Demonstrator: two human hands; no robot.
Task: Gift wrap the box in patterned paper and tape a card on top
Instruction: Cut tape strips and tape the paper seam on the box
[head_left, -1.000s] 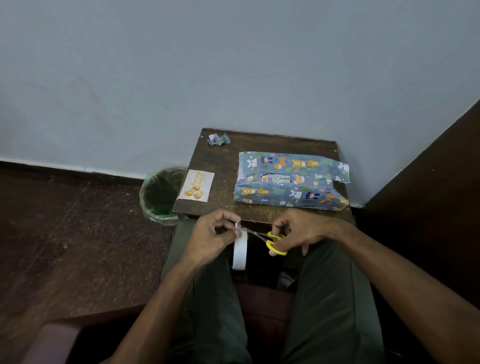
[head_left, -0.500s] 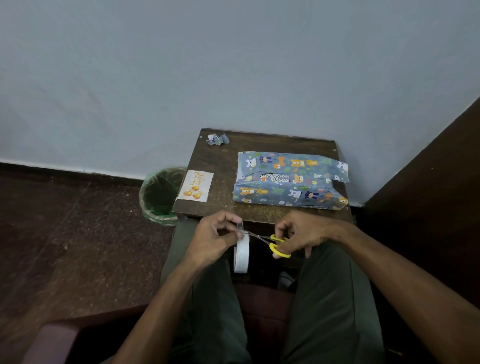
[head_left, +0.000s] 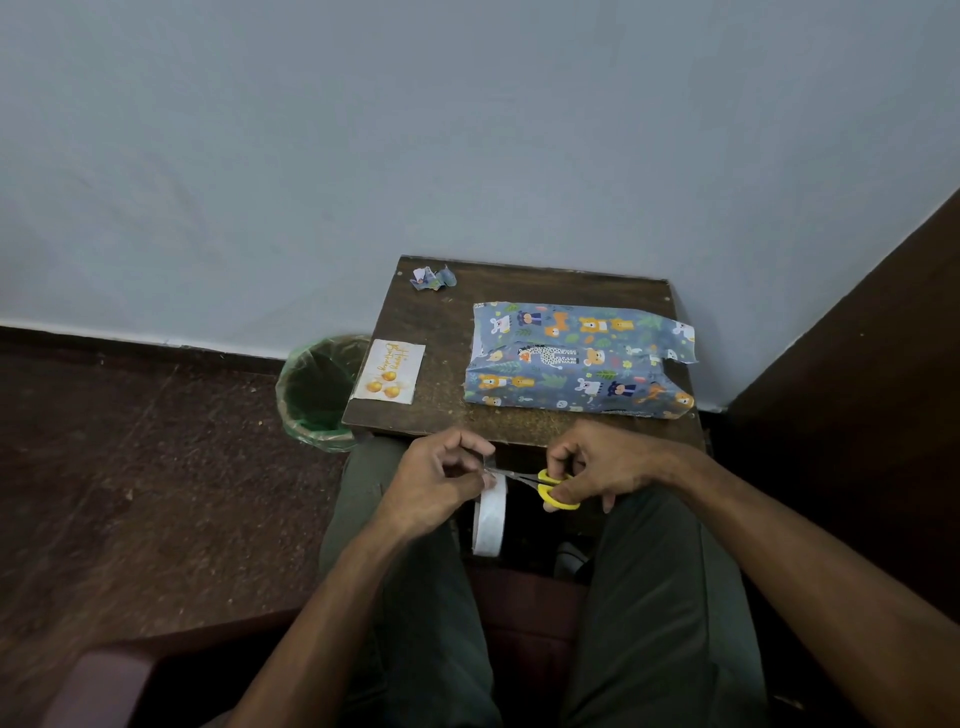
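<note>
- the left hand is pinching a short strip of tape pulled up from the tape roll, which is hanging below over the lap.
- the right hand is gripping yellow scissors, fingers curled through the handles; the blades are now meeting the strip, closer than a moment ago.
- the wrapped box and card are lying unmoved on the surface, well apart.
</note>
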